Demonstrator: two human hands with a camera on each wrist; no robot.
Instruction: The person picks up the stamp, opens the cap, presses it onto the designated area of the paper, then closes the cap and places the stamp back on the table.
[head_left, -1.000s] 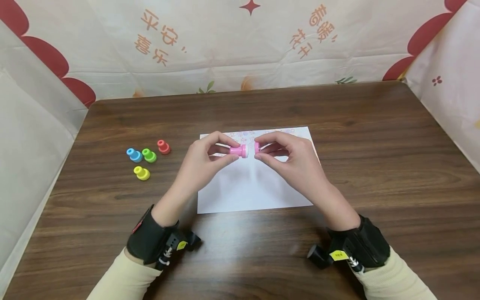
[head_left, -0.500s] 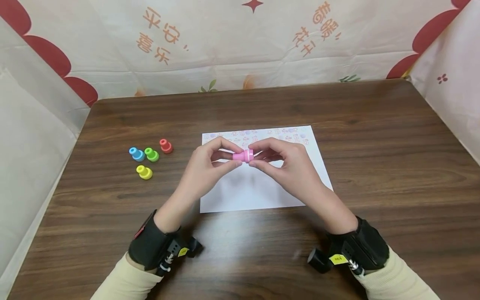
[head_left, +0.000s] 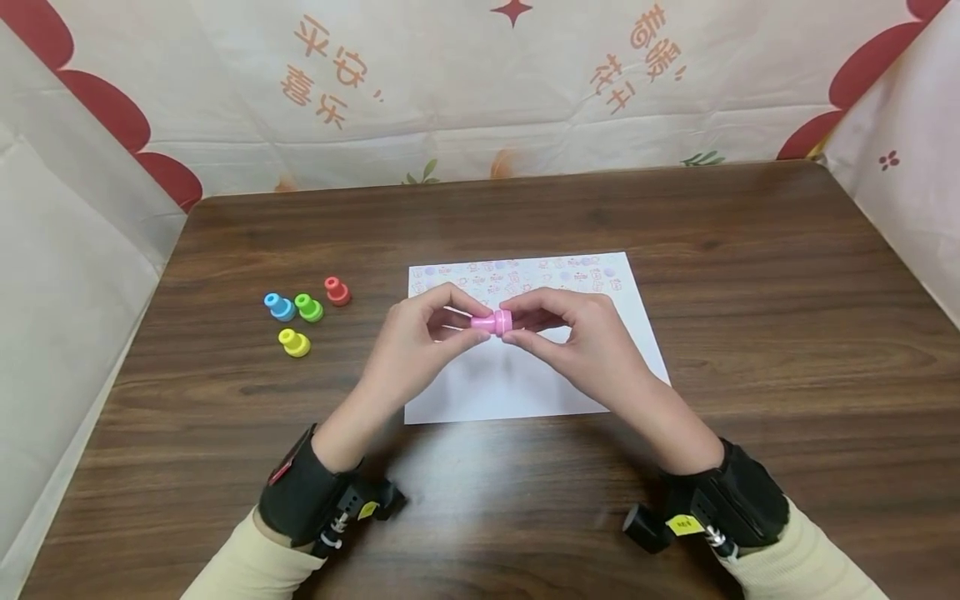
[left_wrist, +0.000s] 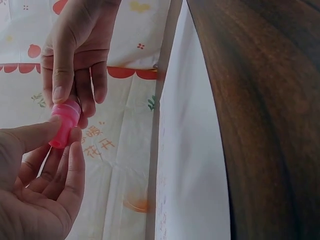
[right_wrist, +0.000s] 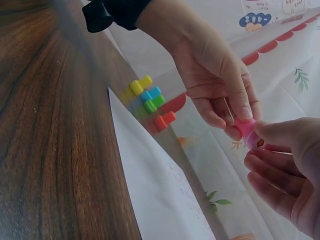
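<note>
Over a sheet of white paper [head_left: 510,383], both hands meet at a small pink stamp [head_left: 487,324]. My left hand [head_left: 416,346] pinches its narrow handle between thumb and fingers. At the other end, my right hand [head_left: 588,342] grips the pink cap [head_left: 506,321], which sits against the stamp's wide end with a pale line at the seam. The stamp [left_wrist: 64,120] lies level between the fingertips in the head view, held up off the paper. A small printed picture shows on the cap [right_wrist: 257,144] in the right wrist view. Rows of small red and purple prints run along the paper's far edge.
Left of the paper stand several more stamps on the brown wooden table [head_left: 750,292]: blue [head_left: 280,307], green [head_left: 308,307], red [head_left: 337,292] and yellow [head_left: 294,342]. A printed white cloth [head_left: 480,100] hangs behind the table's far edge.
One second ago the cap was apart from the stamp, with a gap between the hands. The hands have come together and the cap now meets the stamp's white end.
</note>
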